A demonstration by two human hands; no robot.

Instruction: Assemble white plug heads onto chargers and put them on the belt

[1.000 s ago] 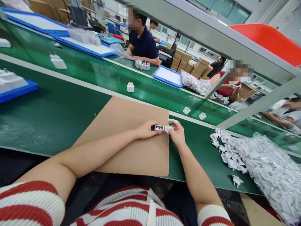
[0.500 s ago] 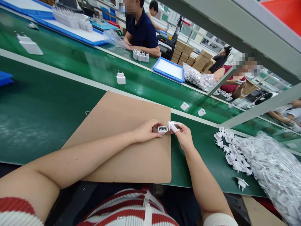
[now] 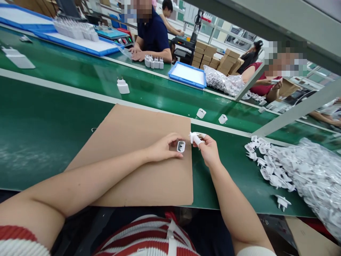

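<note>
My left hand is closed around a white charger housing, its hollow open end facing right, above the brown cardboard sheet. Just right of it, my right hand grips a white plug cap between thumb and fingers, with white covers on fingertips. A small gap separates the cap from the housing. Two more housings lie on the green belt beyond the sheet.
Loose plug caps and a clear bag of them lie at the right. Assembled chargers sit on the belt. A slanted metal post stands at right. People sit across, near a blue tray.
The housing in my left hand has turned so that its opening stands more upright. Chargers and housings on the belt have shifted left in view. Both hands keep their hold.
</note>
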